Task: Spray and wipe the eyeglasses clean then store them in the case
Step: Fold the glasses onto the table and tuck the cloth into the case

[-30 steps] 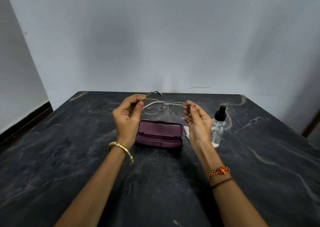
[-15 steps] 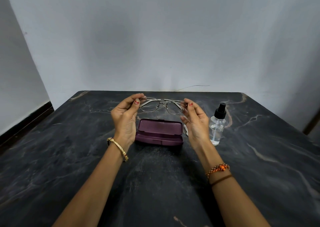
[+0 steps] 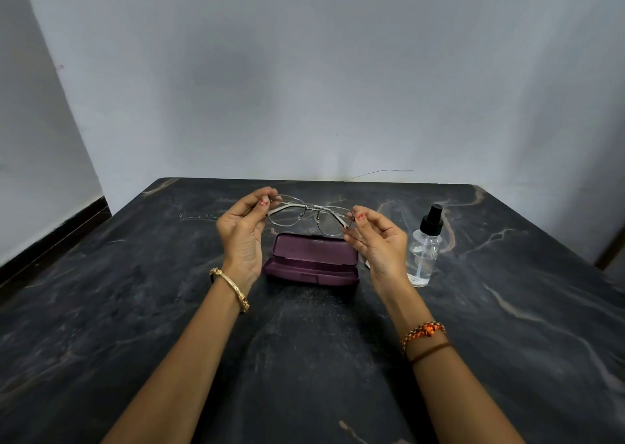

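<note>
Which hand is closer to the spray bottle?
The right hand. It holds one end of the glasses just left of the spray bottle, apart from it. The left hand holds the other end, beyond the open case.

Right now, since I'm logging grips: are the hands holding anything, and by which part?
Both hold the glasses above the open case: the left hand pinches one outer end of the frame, the right hand the other.
</note>
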`<action>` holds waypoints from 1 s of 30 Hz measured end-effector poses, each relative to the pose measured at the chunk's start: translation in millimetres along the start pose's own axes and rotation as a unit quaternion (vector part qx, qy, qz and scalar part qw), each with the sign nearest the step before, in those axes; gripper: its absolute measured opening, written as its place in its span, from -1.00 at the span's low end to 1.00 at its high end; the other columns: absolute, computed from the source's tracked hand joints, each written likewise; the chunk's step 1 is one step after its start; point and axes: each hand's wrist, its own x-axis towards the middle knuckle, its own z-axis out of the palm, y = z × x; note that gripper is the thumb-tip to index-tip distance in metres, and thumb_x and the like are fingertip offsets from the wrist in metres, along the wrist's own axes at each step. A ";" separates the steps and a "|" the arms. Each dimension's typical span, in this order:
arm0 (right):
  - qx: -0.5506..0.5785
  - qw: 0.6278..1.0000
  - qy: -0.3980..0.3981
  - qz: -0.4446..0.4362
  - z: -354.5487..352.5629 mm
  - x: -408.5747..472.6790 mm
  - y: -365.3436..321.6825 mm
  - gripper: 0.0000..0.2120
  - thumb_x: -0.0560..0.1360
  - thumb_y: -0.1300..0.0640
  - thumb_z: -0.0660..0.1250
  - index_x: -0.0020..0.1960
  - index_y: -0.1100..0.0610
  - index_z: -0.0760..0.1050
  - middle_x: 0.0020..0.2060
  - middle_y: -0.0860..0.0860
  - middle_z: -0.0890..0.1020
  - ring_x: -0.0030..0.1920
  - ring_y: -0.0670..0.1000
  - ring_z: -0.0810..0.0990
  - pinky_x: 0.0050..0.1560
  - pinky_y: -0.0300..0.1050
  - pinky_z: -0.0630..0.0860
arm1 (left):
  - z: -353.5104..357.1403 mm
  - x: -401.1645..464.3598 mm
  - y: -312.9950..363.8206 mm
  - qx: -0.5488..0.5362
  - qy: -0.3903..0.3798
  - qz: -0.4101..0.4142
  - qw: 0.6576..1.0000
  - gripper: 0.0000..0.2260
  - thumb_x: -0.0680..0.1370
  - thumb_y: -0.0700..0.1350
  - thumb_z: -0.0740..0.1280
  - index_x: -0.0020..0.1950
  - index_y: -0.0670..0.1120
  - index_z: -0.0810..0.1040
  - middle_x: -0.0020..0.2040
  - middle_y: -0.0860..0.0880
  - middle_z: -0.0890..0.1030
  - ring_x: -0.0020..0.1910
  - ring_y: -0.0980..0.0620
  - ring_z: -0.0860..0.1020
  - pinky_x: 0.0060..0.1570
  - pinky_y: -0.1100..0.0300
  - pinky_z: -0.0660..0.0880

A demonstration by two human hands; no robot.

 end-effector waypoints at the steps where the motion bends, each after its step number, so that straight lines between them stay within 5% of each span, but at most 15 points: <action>1: -0.004 1.000 -0.005 -0.001 1.8 -1.9 -2.5 -0.90 0.46 0.30 0.29 -0.13 0.16 0.57 -0.27 0.02 0.65 -0.36 -0.13 0.64 -0.32 -0.29 0.60 | -1.5 0.0 2.0 0.007 0.004 0.002 1.000 -0.78 0.43 -0.41 0.24 -0.20 -0.15 0.62 -0.32 0.05 0.69 -0.26 0.10 0.63 -0.14 0.31 0.57; 8: -0.093 0.994 -0.053 0.003 39.5 -20.0 -0.5 -0.93 0.45 0.29 0.33 -0.17 0.17 0.57 -0.28 0.04 0.61 -0.40 -0.13 0.62 -0.36 -0.27 0.61 | -52.0 0.3 39.6 0.061 -0.020 0.009 0.998 -0.71 0.44 -0.40 0.22 -0.26 -0.11 0.66 -0.34 0.02 0.69 -0.26 0.09 0.64 -0.14 0.29 0.57; 18: -0.144 0.979 -0.106 0.100 104.1 -60.7 46.1 -0.88 0.46 0.27 0.34 -0.25 0.15 0.54 -0.27 0.14 0.61 -0.32 0.07 0.62 -0.39 -0.28 0.58 | -155.7 -6.1 83.8 0.157 0.001 -0.089 0.984 -0.73 0.45 -0.38 0.21 -0.21 -0.10 0.66 -0.29 -0.01 0.70 -0.24 0.09 0.66 -0.16 0.30 0.58; 22: -0.165 0.974 -0.104 0.114 104.4 -70.1 63.4 -0.85 0.47 0.29 0.32 -0.27 0.17 0.53 -0.30 0.16 0.60 -0.41 0.01 0.60 -0.42 -0.30 0.57 | -167.9 -9.4 76.4 0.188 0.032 -0.130 0.973 -0.79 0.43 -0.37 0.26 -0.05 -0.16 0.59 -0.30 0.02 0.70 -0.26 0.08 0.66 -0.25 0.32 0.57; 30: -0.271 0.954 -0.107 0.069 96.2 -68.7 79.9 -0.86 0.48 0.29 0.30 -0.24 0.17 0.53 -0.33 0.08 0.58 -0.44 -0.04 0.60 -0.40 -0.28 0.60 | -168.6 -8.5 71.5 0.301 0.030 -0.177 0.937 -0.83 0.42 -0.38 0.27 -0.15 -0.15 0.58 -0.42 0.06 0.67 -0.37 0.14 0.64 -0.31 0.39 0.55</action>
